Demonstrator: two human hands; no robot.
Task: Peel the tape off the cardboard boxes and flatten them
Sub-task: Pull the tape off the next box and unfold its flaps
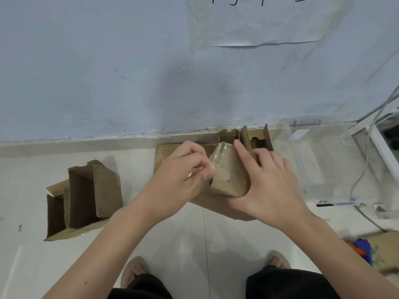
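We are looking down at a pale tiled floor (172, 234) that meets a bluish-white wall (108, 72), with a sheet of paper (269, 24) stuck high on it. Against the foot of the wall lies the cardboard box (228, 180) we are working on, partly opened out; its long axis runs roughly from the wall toward our feet, and its notched flaps (257, 139) stand up at the wall end. A second cardboard box (82, 197) sits well apart to the left, open on its near side, its inner dividers upright; we see nothing inside its compartments. At the right edge stands a clear plastic container (313, 160), and we cannot tell what it holds.

Our right hand (269, 184) rests spread on the nearer box, index finger stretched along a raised flap, thumb round the near edge, holding the cardboard down. Our left hand (183, 169) is curled, thumb and fingertips pinching a strip of clear tape (212, 164) at the flap's left edge. Two sandalled feet (135, 270) show below.
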